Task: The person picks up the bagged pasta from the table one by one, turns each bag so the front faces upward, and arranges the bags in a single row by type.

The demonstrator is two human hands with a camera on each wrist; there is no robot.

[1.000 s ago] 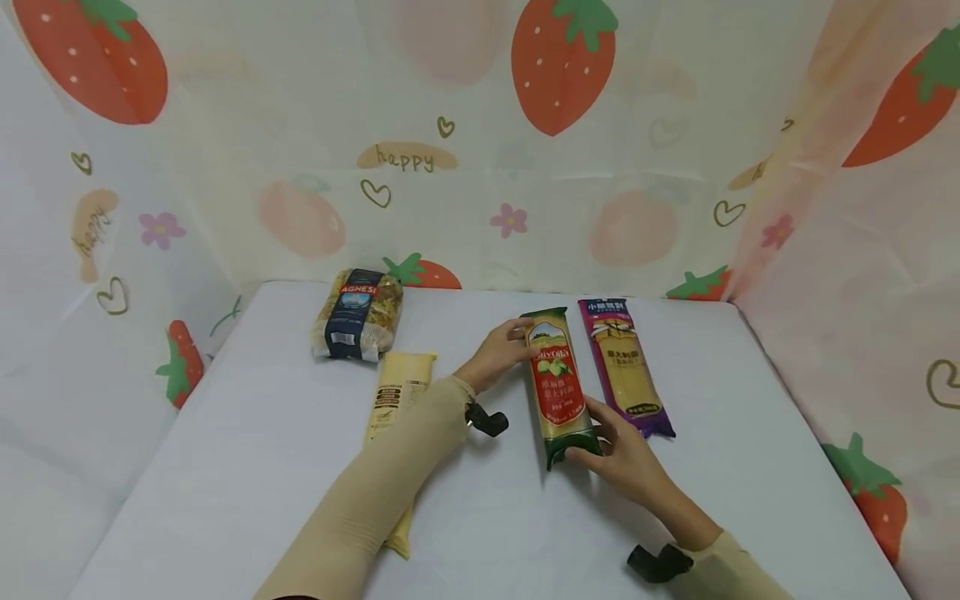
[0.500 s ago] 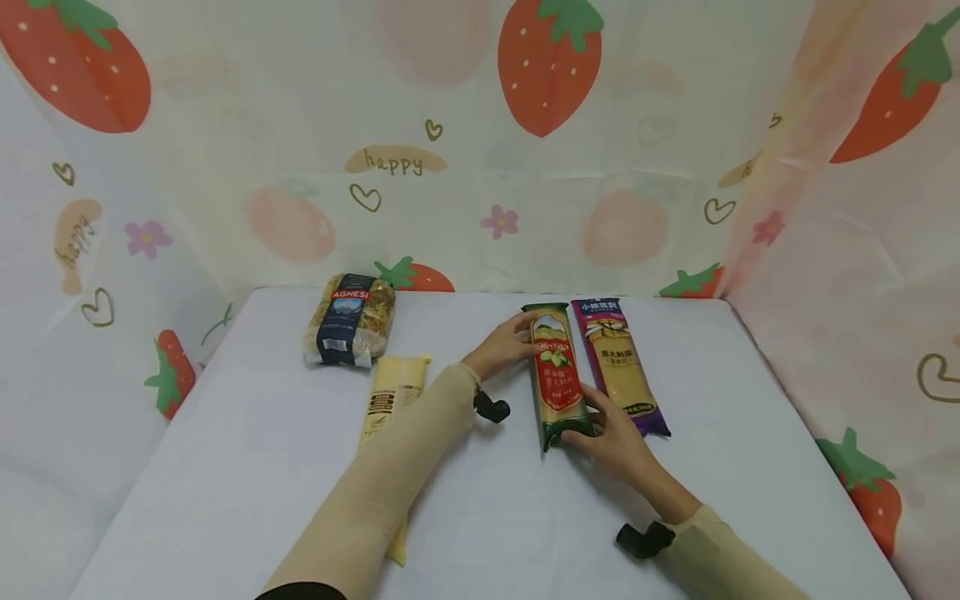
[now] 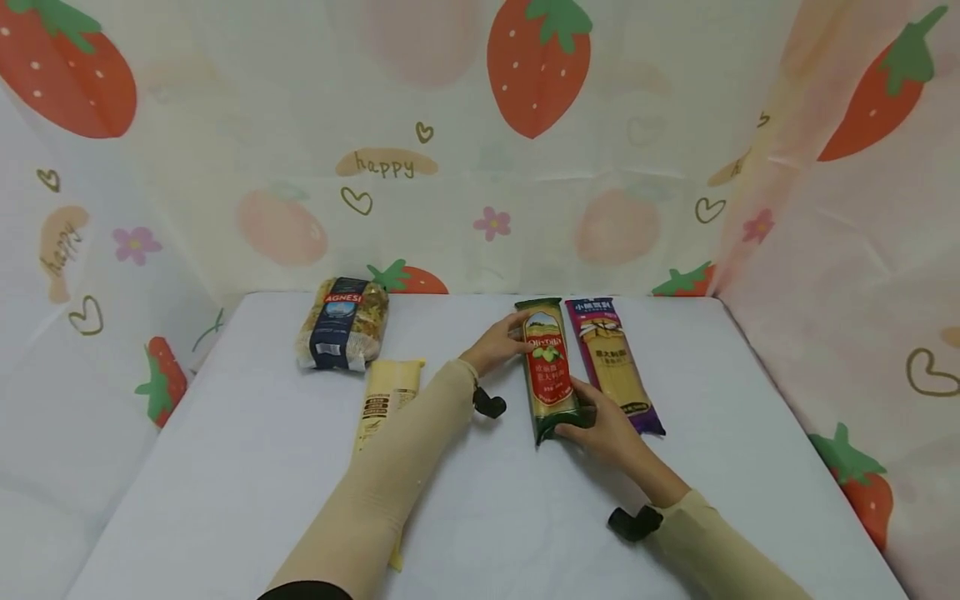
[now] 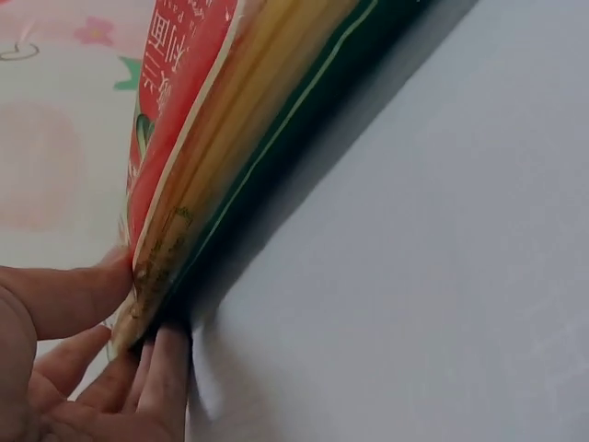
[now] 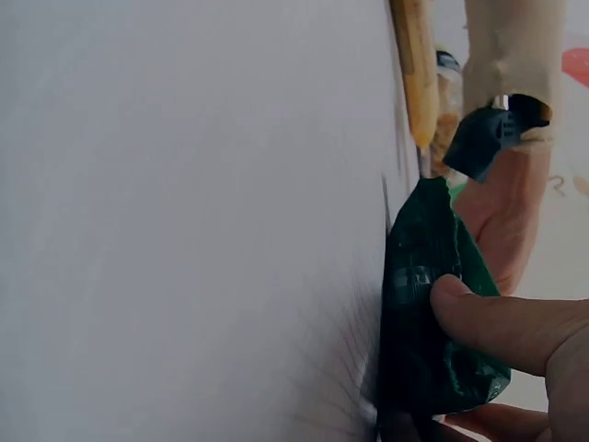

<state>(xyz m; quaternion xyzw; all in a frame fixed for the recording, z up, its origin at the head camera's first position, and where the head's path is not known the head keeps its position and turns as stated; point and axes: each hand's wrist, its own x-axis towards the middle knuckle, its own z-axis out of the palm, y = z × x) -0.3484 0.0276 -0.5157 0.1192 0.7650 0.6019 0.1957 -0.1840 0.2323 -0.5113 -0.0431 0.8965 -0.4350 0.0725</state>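
Shifted farther back since a second ago, the Olivoilà spaghetti packet [image 3: 552, 379] is gripped at its near end by the right hand [image 3: 611, 432] and far end by the left hand [image 3: 493, 346], just left of the purple spaghetti packet [image 3: 613, 360].

A: Head view?
B: One, set back above; faces forward, down over tabletop [image 3: 225, 475].
A: Wrist views?
B: Two, close: left along red-and-green packet [image 3: 552, 379], right toward its end; packet shared.

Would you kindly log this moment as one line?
left hand: grips red-labelled packet near far end | right hand: grips its near end | purple packet: lies to its right
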